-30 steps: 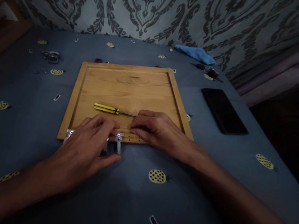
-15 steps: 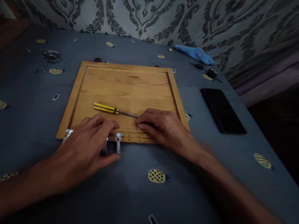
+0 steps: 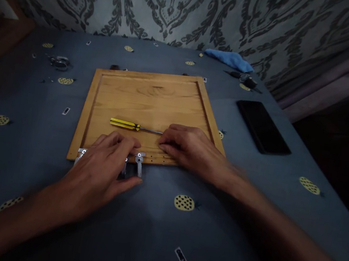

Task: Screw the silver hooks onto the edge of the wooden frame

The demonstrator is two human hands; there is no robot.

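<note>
A framed wooden panel [image 3: 145, 108] lies flat on the table. My left hand [image 3: 105, 161] arches over its near edge, thumb and fingers around metal hinges; one hinge [image 3: 139, 164] shows at the fingertips, another hinge [image 3: 81, 153] peeks out on the left. The palm hides the rest of that metal. My right hand [image 3: 191, 148] rests low over the panel's near right part with thumb and fingertips pinched; the small screw between them is now mostly hidden. Beside these fingertips lies a screwdriver [image 3: 125, 124] with a yellow and black handle, its shaft end behind the hand.
A black phone [image 3: 263, 127] lies right of the panel. At the back right are a blue cloth [image 3: 228, 60] and a dark tool [image 3: 247, 80]. Another metal hinge [image 3: 60, 62] lies at the back left. A patterned cloth covers the table [image 3: 145, 231]; a patterned curtain hangs behind.
The view has shifted slightly. Both hands stay nearly in place; the screw tip that showed under my right fingertips is now hardly visible.
</note>
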